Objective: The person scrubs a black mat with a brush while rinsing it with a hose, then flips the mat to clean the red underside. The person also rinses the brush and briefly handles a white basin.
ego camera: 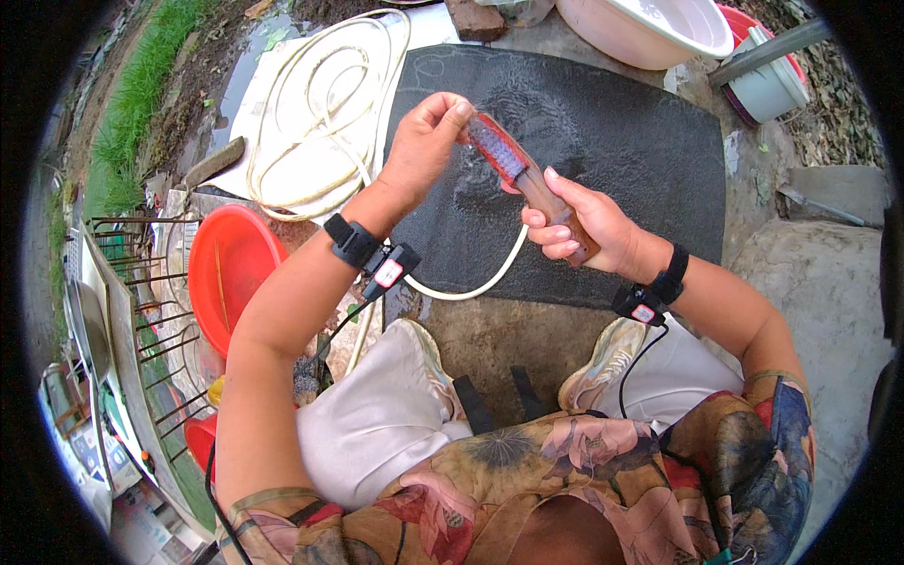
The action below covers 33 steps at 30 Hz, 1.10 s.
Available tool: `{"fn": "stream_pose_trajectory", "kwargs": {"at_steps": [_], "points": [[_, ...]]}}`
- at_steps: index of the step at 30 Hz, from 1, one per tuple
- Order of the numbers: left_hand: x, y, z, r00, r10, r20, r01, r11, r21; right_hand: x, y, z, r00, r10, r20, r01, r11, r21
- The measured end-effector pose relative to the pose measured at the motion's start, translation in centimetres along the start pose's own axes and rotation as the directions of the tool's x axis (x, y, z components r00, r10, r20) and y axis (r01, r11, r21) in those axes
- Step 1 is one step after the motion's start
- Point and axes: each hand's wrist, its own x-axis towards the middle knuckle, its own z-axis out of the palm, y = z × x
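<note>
My right hand [583, 222] is closed around the brown handle of a scrub brush [522, 169], which has a red head and pale purple bristles. The bristle side shows towards me, and the brush tilts up to the left. At its far tip, the thumb and fingers of my left hand [439, 131] pinch the head's end or something small there; which of the two I cannot tell. Both hands are above a wet dark rubber mat [635, 141] on the ground. A cream hose [470, 295] curves over the mat's near left part, below the hands.
Hose coils [311, 92] lie on a white sheet at the upper left. A red basin [236, 275] and a metal rack [159, 332] stand left. A pale pink basin [635, 35], a white bucket [766, 85] and a brick [474, 18] are at the far side.
</note>
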Motion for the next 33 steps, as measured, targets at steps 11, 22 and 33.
{"fn": "stream_pose_trajectory", "kwargs": {"at_steps": [11,22,33], "points": [[-3.1,1.6,3.1,0.842,0.449,0.299,-0.538,0.655,0.531,0.2,0.7,0.5,0.998,-0.022,-0.065,0.018,0.998,-0.063],[-2.1,1.5,0.1,0.994,-0.09,-0.056,0.089,0.996,-0.017,0.1,-0.6,-0.8,0.997,-0.078,0.01,0.078,0.997,-0.013],[-3.5,1.4,1.7,0.924,-0.367,-0.108,0.339,0.916,-0.214,0.8,0.6,-1.0,0.961,-0.258,-0.103,0.194,0.889,-0.415]]}}
